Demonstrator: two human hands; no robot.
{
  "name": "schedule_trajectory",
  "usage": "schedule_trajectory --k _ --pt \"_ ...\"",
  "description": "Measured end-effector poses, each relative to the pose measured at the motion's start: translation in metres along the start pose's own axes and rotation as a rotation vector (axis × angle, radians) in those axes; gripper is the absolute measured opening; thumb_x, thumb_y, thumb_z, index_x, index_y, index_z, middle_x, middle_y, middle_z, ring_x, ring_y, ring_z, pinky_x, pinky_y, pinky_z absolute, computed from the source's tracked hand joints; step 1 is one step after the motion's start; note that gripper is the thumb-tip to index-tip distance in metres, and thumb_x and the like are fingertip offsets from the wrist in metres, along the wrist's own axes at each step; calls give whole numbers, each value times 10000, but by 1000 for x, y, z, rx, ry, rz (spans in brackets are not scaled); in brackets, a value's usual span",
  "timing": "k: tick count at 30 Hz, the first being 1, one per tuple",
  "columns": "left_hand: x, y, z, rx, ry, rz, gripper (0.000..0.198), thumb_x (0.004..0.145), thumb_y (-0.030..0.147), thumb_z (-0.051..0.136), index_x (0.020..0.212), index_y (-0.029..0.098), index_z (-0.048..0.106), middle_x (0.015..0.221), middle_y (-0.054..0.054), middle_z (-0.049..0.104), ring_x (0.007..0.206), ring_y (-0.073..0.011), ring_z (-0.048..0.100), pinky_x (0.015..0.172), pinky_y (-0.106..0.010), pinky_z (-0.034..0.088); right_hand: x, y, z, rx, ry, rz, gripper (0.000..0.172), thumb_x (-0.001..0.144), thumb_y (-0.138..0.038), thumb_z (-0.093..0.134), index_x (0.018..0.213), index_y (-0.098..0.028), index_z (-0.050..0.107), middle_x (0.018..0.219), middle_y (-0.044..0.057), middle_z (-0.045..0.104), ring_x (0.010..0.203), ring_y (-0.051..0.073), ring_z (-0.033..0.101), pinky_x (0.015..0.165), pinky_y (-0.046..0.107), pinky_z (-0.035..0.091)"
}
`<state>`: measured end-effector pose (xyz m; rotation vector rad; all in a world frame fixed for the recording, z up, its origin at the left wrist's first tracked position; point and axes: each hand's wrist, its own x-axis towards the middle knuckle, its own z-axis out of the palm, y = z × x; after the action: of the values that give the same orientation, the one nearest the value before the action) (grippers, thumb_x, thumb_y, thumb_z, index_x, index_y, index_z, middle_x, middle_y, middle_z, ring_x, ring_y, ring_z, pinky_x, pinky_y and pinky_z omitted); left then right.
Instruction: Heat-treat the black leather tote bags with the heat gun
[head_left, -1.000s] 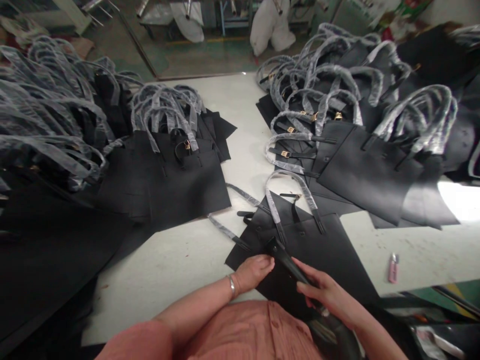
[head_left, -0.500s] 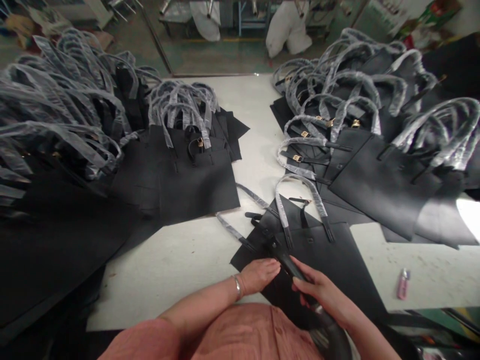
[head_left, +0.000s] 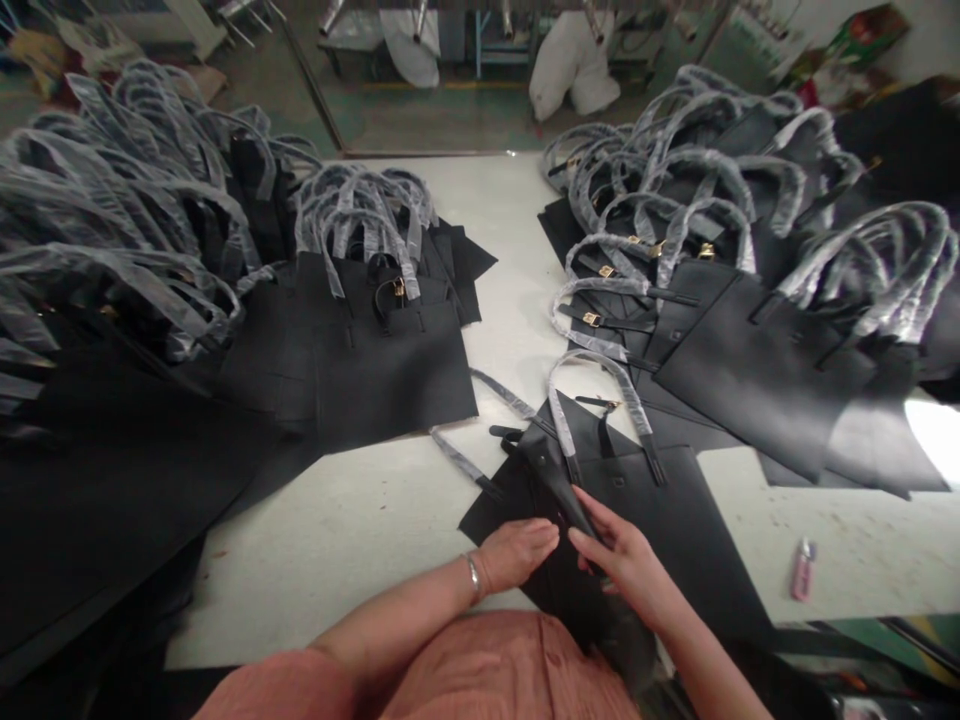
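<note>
My left hand [head_left: 519,552], a silver bracelet at its wrist, lies flat with fingers stretched on a black leather bag panel [head_left: 551,575]. Close beside it, my right hand [head_left: 611,545] is closed around a long, bent black leather strip [head_left: 559,490] with a small round mark near its far end. Whether this strip is separate or a folded part of the panel, I cannot tell. Under and beside it lies another black bag panel [head_left: 675,530]. A plastic-wrapped handle [head_left: 596,362] arches up from that panel, and a loose buckle strap [head_left: 606,430] lies at its top edge.
Black bag panels [head_left: 390,370] with plastic-wrapped handles are heaped on the left of the white table [head_left: 300,540]. More panels [head_left: 757,350] with gold buckles overlap on the right. A small pink bottle-like item [head_left: 803,572] lies at the right front. White sacks [head_left: 574,70] are beyond the table.
My right hand has moved slightly up and left along the black leather strip, and the strip's far end has turned and shifted forward. My left hand stays nearly in place.
</note>
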<state>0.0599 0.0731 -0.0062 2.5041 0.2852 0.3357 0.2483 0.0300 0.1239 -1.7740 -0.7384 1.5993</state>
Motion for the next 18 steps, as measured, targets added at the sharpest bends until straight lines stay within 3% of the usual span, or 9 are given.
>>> schedule_trajectory --k 2,5,8,10,12,15,18 --pt "0 4 -2 -25 22 -28 282 884 104 446 1145 99 550 1149 -108 607 1139 -212 525 976 -313 478 -12 -4 -13 68 72 -41 800 779 -474 696 1444 -174 369 750 -1 631 636 163 539 574 278 445" --pt "15 5 -12 -108 78 -162 201 885 165 495 1064 149 585 1069 -81 624 1020 -197 572 872 -303 523 -38 -3 -40 123 227 18 899 734 -533 723 1456 -157 343 726 6 634 627 184 541 543 289 426" --pt "54 -8 -34 -127 184 -267 190 930 207 472 1090 170 568 1039 -74 609 962 -183 582 854 -313 527 -57 6 -59 152 353 77 916 709 -572 728 1440 -154 368 724 10 643 616 189 545 538 291 418" --pt "93 -25 -51 -40 225 -259 225 946 160 426 1133 171 551 1061 -82 592 987 -189 569 875 -331 516 -63 13 -63 183 392 94 915 709 -578 727 1438 -156 368 675 -3 626 604 188 540 533 286 409" --pt "136 -46 -66 104 187 -186 267 943 114 406 1163 175 543 1101 -95 573 1011 -203 556 864 -349 510 -65 20 -63 212 412 97 914 710 -572 730 1437 -155 364 645 -13 611 599 184 533 535 282 407" --pt "192 -76 -77 310 55 32 277 935 108 436 1179 176 550 1234 -123 527 1088 -227 530 878 -375 488 -64 28 -61 246 408 77 913 734 -557 720 1447 -134 337 654 -6 618 602 178 535 548 284 414" --pt "230 -99 -77 416 -102 236 170 914 109 492 994 153 636 1365 -124 469 1210 -254 471 1002 -438 403 -63 36 -60 288 380 52 948 745 -560 714 1462 -105 293 647 -3 609 582 174 538 535 284 417"
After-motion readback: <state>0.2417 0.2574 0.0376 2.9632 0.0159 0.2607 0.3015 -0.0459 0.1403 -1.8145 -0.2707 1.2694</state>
